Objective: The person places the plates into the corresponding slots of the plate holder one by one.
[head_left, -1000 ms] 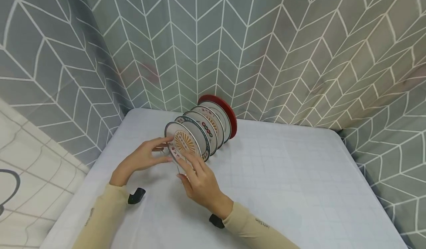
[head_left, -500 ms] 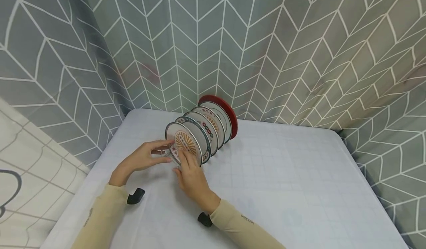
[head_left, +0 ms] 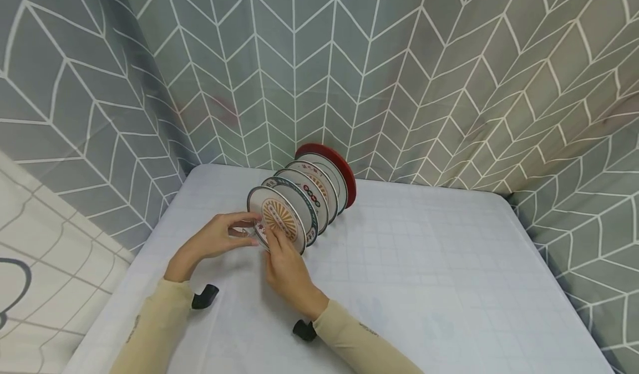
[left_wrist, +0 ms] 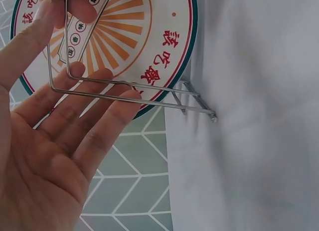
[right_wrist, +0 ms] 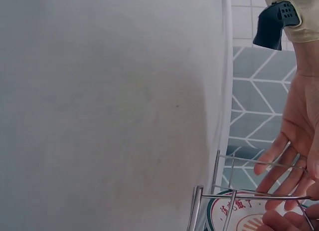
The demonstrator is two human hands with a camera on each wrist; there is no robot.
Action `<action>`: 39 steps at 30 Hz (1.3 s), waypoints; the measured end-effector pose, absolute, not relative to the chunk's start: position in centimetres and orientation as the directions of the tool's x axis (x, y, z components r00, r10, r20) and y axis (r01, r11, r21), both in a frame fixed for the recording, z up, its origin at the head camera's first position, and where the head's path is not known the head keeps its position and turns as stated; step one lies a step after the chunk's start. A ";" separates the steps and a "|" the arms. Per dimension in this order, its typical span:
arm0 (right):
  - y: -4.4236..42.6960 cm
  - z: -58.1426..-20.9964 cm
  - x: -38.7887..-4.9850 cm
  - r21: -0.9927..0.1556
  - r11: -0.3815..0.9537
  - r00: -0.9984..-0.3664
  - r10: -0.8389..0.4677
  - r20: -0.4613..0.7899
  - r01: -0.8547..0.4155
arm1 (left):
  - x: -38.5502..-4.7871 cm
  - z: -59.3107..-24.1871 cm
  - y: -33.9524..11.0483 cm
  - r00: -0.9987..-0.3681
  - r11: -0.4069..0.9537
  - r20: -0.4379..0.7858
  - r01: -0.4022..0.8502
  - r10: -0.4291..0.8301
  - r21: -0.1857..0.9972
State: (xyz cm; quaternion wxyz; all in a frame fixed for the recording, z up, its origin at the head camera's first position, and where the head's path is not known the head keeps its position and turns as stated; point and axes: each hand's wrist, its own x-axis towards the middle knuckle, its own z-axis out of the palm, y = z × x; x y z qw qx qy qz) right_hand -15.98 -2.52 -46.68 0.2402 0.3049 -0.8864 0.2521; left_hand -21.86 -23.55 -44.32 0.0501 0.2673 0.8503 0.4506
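A round plate (head_left: 264, 202) with an orange sunburst and red characters stands tilted at the front of a row of upright plates in a wire rack (left_wrist: 134, 97). My left hand (head_left: 217, 236) is at the plate's left edge. In the left wrist view its extended fingers (left_wrist: 97, 141) lie behind the rack's wires, against or close to the plate; its thumb is beside an upright wire. My right hand (head_left: 290, 277) rests its straight fingertips on the plate's lower face, its thumb mostly hidden. Fingertips partly cover the plate's centre in the left wrist view.
Behind the front plate stand several patterned plates (head_left: 299, 185), with a red round piece (head_left: 351, 188) at the back. White cloth (head_left: 424, 263) covers the table. A grey patterned curtain (head_left: 319, 57) hangs behind. Black wrist pieces (head_left: 206, 296) sit on both forearms.
My right hand has moved left and settled its fingers closer together on the front plate. The front plate has shifted slightly downward. My left hand has stayed almost in place.
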 end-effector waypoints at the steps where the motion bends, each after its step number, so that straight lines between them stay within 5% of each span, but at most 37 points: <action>1: -2.3 -46.6 -15.9 -0.298 0.684 -0.693 -0.422 0.584 -0.666 | -21.8 -44.2 -23.4 -0.852 0.450 0.154 0.408 0.501 0.794; 39: 10.7 -45.2 -13.8 -0.565 0.361 -0.637 -0.640 0.429 -0.742 | -17.9 -42.2 -15.8 -0.686 0.415 0.034 0.478 0.727 0.774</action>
